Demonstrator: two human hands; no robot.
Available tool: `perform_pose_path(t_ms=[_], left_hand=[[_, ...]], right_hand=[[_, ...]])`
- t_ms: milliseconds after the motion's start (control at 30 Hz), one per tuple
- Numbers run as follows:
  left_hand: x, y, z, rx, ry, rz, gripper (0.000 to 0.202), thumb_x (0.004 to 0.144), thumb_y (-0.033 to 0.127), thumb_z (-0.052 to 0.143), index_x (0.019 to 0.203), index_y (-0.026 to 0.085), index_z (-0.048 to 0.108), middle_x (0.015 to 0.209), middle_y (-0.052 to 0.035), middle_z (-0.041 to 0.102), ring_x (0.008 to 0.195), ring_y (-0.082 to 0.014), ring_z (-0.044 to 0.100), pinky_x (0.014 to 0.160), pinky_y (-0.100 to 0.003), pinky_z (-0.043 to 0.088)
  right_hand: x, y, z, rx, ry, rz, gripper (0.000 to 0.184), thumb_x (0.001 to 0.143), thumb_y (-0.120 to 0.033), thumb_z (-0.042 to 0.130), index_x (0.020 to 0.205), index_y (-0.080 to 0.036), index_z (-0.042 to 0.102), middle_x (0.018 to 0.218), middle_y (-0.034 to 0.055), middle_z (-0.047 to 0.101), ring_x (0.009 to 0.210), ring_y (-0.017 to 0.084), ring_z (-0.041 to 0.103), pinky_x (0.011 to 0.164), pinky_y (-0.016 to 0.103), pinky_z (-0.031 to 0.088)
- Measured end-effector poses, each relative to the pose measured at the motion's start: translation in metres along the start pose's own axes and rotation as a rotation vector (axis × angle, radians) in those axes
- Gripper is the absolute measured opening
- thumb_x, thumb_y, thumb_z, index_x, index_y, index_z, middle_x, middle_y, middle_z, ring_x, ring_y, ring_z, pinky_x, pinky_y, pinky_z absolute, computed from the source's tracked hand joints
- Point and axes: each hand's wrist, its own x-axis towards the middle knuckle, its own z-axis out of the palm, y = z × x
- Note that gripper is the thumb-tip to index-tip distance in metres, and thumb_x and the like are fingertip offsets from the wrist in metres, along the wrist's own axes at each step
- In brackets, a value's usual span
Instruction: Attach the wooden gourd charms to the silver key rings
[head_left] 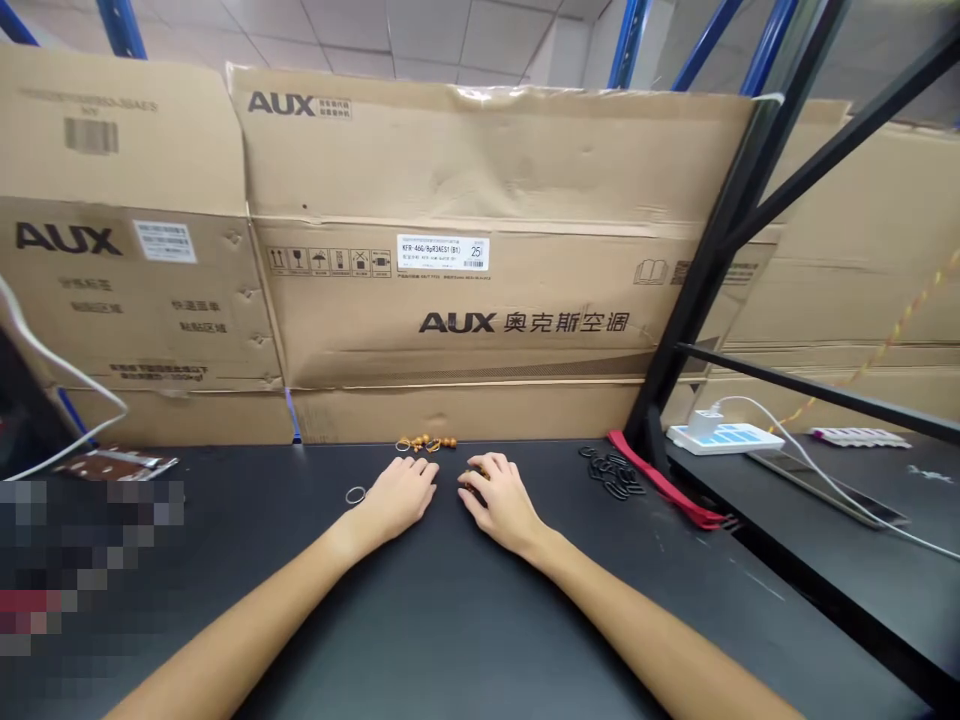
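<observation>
My left hand (401, 495) rests palm-down on the black table, fingers stretched forward and slightly bent, its thumb hidden. No object shows in it. Just beyond its fingertips lies a small cluster of golden-orange beads (427, 443) with metal rings among them. A separate metal ring (355, 495) lies beside the left wrist. My right hand (499, 500) is curled, with thumb and fingers around a small amber-brown piece (474, 474). Most of that piece is hidden by the fingers. The two hands are a short gap apart, not touching.
Behind the table (420, 620) stands a large cardboard box wall (480, 360). To the right lie black oval rings (613, 474), a red strap (667, 485), a black metal post (697, 270) and a white power strip (739, 440). A brown packet (116, 465) lies at left.
</observation>
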Motion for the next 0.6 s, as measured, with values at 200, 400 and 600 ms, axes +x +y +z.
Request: perform_pose_path(t_ms=[200,400,600], left_hand=[[0.001,-0.006,0.002,0.013,0.016,-0.185,0.044,0.090,0.045,0.046,0.117,0.011,0.054,0.125,-0.0210,0.056,0.119,-0.0341,0.050,0.097,-0.045,0.036],[0.008,-0.010,0.003,0.031,-0.002,-0.165,0.039,0.092,0.042,0.044,0.112,0.010,0.056,0.111,-0.0198,0.064,0.104,-0.0330,0.059,0.092,-0.046,0.040],[-0.025,0.025,-0.017,-0.056,-0.044,0.104,0.019,0.093,0.026,0.046,0.104,0.017,0.058,0.105,-0.0113,0.065,0.097,-0.0260,0.062,0.087,-0.037,0.047]], right_hand=[[0.000,-0.003,0.000,0.010,-0.001,-0.006,0.016,0.089,-0.026,0.054,0.099,-0.022,0.065,0.116,0.0114,0.057,0.110,0.027,0.046,0.087,0.042,0.042],[0.000,-0.002,0.001,0.013,0.008,-0.002,0.015,0.088,-0.026,0.054,0.099,-0.022,0.065,0.115,0.0115,0.057,0.109,0.027,0.046,0.086,0.042,0.042],[-0.001,-0.007,-0.006,0.072,-0.013,-0.037,0.023,0.087,-0.025,0.055,0.108,-0.022,0.064,0.117,0.0117,0.056,0.111,0.028,0.044,0.090,0.045,0.042]])
